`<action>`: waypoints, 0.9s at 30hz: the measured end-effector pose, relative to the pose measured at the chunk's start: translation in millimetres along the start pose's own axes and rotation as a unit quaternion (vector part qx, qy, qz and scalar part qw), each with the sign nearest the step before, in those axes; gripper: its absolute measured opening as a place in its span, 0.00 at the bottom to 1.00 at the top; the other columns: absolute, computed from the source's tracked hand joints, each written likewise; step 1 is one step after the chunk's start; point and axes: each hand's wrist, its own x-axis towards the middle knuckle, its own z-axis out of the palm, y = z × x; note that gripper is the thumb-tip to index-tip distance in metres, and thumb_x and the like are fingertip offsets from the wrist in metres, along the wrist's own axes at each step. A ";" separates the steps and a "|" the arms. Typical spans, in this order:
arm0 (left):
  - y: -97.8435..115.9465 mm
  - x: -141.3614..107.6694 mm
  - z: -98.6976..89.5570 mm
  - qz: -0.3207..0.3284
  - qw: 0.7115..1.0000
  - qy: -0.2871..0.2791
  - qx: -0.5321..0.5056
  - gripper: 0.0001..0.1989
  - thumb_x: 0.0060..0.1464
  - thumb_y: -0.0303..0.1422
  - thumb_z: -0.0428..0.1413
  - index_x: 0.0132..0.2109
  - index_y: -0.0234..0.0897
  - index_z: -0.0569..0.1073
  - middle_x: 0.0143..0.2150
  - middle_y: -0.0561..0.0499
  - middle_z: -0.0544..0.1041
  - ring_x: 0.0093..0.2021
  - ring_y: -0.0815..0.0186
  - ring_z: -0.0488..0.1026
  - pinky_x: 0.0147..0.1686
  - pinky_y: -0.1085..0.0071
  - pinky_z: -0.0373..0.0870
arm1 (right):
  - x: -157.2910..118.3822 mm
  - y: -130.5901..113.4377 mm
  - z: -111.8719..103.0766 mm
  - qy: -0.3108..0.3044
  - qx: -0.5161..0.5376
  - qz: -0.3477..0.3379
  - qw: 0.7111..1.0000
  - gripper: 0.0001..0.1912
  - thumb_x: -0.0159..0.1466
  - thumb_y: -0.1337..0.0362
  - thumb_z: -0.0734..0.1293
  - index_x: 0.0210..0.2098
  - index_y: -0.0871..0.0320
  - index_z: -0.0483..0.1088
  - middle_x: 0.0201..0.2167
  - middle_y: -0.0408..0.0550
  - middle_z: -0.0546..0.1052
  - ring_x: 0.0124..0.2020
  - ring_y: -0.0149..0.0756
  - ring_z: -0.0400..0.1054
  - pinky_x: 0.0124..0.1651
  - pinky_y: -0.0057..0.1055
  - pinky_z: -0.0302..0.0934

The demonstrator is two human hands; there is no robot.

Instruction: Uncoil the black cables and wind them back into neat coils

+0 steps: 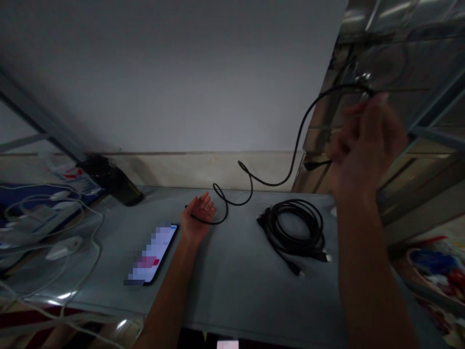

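A thin black cable (271,184) hangs in loose loops between my two hands, above the table. My right hand (366,135), raised high at the right and blurred by motion, is closed on one stretch of it. A dark plug (311,166) sticks out to the left of that hand. My left hand (198,215) is low over the table, palm up with half-curled fingers, and the cable's other part runs across it by the thumb. Beneath the raised arm, at its left, a coiled black cable (319,220) with several plugs lies on the table.
On the grey table (232,286), a lit phone (165,252) lies left of my left arm. A black bottle (121,186) leans at the back left. White cords and a white plug (65,248) crowd the left side. Metal bars (436,106) frame the right, before a wall (203,82).
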 end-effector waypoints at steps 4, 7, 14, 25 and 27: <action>5.1 4.4 -9.4 0.033 0.999 0.024 -0.009 0.13 0.74 0.31 0.54 0.52 0.34 0.84 0.40 0.46 0.88 0.37 0.62 0.86 0.39 0.67 0.83 | 16.9 -24.9 -20.4 0.079 -0.009 -0.029 0.996 0.25 0.83 0.61 0.58 0.31 0.54 0.75 0.20 0.33 0.53 0.17 0.27 0.39 0.18 0.30 0.35; 7.3 7.2 -13.6 0.053 0.998 0.032 -0.022 0.14 0.74 0.29 0.53 0.51 0.34 0.84 0.39 0.46 0.88 0.36 0.64 0.86 0.37 0.68 0.83 | 27.1 -34.4 -37.2 0.119 -0.019 -0.038 0.992 0.26 0.84 0.60 0.57 0.30 0.52 0.73 0.20 0.33 0.51 0.17 0.28 0.37 0.18 0.31 0.34; 6.7 8.4 -15.7 0.055 0.998 0.026 -0.014 0.11 0.72 0.29 0.55 0.50 0.37 0.84 0.38 0.47 0.88 0.35 0.62 0.86 0.36 0.68 0.84 | 28.1 -36.7 -34.1 0.140 -0.016 -0.058 0.988 0.28 0.85 0.58 0.55 0.31 0.53 0.73 0.21 0.33 0.48 0.17 0.28 0.34 0.22 0.33 0.33; 5.9 5.8 -12.7 0.049 0.998 0.024 0.008 0.09 0.69 0.30 0.59 0.50 0.36 0.84 0.38 0.48 0.87 0.36 0.65 0.85 0.38 0.70 0.83 | 1.3 -37.4 1.2 0.060 -0.010 -0.065 0.996 0.22 0.83 0.58 0.61 0.33 0.54 0.74 0.21 0.35 0.53 0.18 0.27 0.41 0.18 0.30 0.35; 5.2 6.6 -13.6 0.045 0.999 0.025 0.015 0.10 0.68 0.30 0.60 0.50 0.36 0.85 0.39 0.47 0.88 0.36 0.64 0.85 0.38 0.70 0.82 | -4.8 -32.7 8.0 0.039 0.001 -0.076 0.996 0.20 0.83 0.57 0.63 0.34 0.55 0.75 0.20 0.34 0.53 0.17 0.27 0.41 0.18 0.30 0.36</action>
